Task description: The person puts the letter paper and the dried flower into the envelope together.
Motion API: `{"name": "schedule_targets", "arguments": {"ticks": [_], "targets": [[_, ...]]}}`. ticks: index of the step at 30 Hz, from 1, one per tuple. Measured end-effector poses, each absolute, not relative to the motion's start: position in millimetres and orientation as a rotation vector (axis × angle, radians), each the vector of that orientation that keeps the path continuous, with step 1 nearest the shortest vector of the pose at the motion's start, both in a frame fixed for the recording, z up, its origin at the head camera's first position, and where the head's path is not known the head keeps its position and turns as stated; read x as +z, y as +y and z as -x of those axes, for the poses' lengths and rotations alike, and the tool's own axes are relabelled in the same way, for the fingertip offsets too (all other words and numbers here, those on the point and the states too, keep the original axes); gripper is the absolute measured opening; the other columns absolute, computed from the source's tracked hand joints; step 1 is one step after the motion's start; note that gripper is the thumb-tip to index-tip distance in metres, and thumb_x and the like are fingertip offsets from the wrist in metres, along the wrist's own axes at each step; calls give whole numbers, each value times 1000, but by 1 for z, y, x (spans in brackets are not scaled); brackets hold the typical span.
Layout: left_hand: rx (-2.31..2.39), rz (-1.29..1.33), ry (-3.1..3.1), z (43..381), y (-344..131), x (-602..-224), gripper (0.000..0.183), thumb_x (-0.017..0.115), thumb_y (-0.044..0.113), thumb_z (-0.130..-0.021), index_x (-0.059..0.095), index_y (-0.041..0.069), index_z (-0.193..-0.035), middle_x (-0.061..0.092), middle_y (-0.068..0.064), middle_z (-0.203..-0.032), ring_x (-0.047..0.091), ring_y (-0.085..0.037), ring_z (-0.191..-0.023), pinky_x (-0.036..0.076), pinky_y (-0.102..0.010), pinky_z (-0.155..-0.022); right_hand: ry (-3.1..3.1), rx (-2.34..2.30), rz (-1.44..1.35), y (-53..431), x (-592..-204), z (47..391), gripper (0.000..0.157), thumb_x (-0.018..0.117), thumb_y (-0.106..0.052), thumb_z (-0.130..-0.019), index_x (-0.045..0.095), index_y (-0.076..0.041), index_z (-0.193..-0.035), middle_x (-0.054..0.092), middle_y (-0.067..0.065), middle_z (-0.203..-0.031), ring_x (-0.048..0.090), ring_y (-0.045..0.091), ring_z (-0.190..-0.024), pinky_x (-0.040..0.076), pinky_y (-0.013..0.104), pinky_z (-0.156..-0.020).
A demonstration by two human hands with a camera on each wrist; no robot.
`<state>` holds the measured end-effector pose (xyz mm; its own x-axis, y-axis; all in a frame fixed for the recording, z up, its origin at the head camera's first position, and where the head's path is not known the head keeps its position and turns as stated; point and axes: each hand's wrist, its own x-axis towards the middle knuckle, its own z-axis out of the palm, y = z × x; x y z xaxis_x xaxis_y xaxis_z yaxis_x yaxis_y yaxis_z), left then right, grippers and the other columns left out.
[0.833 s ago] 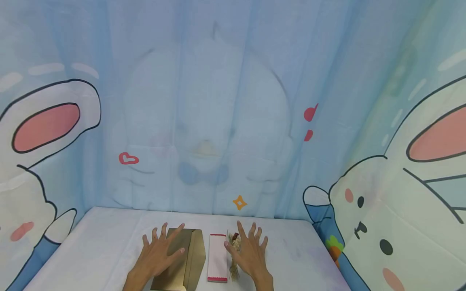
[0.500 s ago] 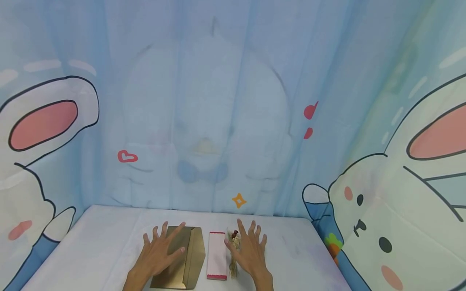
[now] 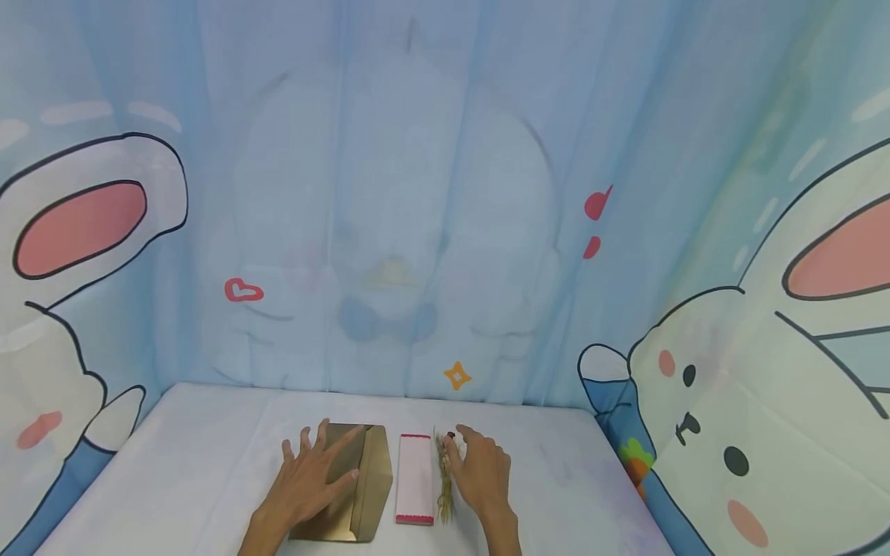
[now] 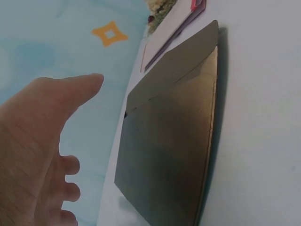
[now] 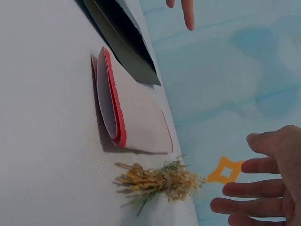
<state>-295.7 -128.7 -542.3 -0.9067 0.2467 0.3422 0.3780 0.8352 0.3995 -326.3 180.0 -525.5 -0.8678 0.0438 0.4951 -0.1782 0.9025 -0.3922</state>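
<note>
A gold envelope (image 3: 376, 479) lies on the white table with its flap opened out to the right. Above it hovers my left hand (image 3: 300, 483), fingers spread; the left wrist view shows that hand's thumb extended and apart from the envelope (image 4: 164, 141). To the envelope's right is a folded pale pink paper (image 3: 415, 477) with red edges, its layers visible in the right wrist view. Beside that lies a small bunch of dried flowers (image 5: 160, 181). My right hand (image 3: 481, 472) is over the flower heads, fingers bent down and partly hiding them; a gap separates hand and bunch in the right wrist view.
The white-covered table (image 3: 556, 486) reaches back to a light blue curtain (image 3: 389, 193). Printed rabbits (image 3: 702, 417) decorate the curtain at both sides, with an orange star (image 3: 457, 376) in the middle.
My right hand has gone from spread fingers to bent fingers, lowered towards the dried flowers. The left hand has shifted slightly to the right. The head view has tilted a little downward.
</note>
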Motion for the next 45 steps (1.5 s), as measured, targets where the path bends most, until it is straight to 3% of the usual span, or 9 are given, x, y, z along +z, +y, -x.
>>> {"name": "schedule_targets", "arguments": {"ticks": [5,10,18,24,28,32,39,45], "targets": [[-774,507,-2796,293,-127,-542,63,63,48,-107,48,27,-165,32,-43,-169,36,-77,-146,21,-96,-111,-2537,689,-11,170,-527,328,23,85,-29,-95,85,-7,-92,78,1,-75,67,17,-63,49,36,-60],[-802,520,-2838,290,-125,-546,60,62,45,-109,49,27,-165,30,-43,-170,33,-77,-148,18,-95,-113,-2585,794,51,160,-533,326,24,87,-28,-92,81,-9,-78,74,0,-70,59,12,-62,48,37,-62],[-842,534,-2855,288,-124,-557,59,66,44,-108,51,28,-163,31,-41,-170,31,-80,-146,18,-95,-113,-2705,797,116,145,-547,322,27,90,-30,-89,74,-11,-78,65,-2,-70,54,15,-65,46,37,-66],[-873,547,-2879,285,-124,-563,58,66,45,-107,54,25,-160,36,-39,-169,36,-79,-144,24,-95,-110,-2696,738,168,132,-552,317,31,92,-21,-86,65,-9,-77,61,2,-69,54,19,-65,46,42,-66],[-897,548,-2895,285,-124,-565,59,65,46,-107,54,23,-159,37,-38,-169,34,-78,-146,24,-95,-111,-2640,745,248,120,-551,315,25,91,-12,-84,70,2,-88,68,12,-76,67,31,-72,52,51,-69],[-948,549,-2897,284,-124,-566,60,65,45,-107,53,20,-160,35,-40,-169,27,-81,-147,19,-96,-112,-2613,746,302,112,-551,316,31,92,-7,-82,73,9,-100,74,22,-87,74,43,-82,56,59,-74],[-1051,544,-2892,283,-124,-570,58,71,34,-105,54,16,-157,35,-43,-167,20,-83,-148,12,-97,-111,-2642,727,404,104,-554,317,33,93,-6,-81,74,10,-103,75,24,-91,75,44,-86,57,59,-77],[-1076,550,-2891,285,-123,-568,57,70,35,-106,53,17,-158,33,-43,-168,19,-81,-150,10,-97,-112,-2592,793,405,104,-558,319,32,92,-2,-81,74,10,-104,77,23,-88,76,42,-84,58,58,-78]]}}
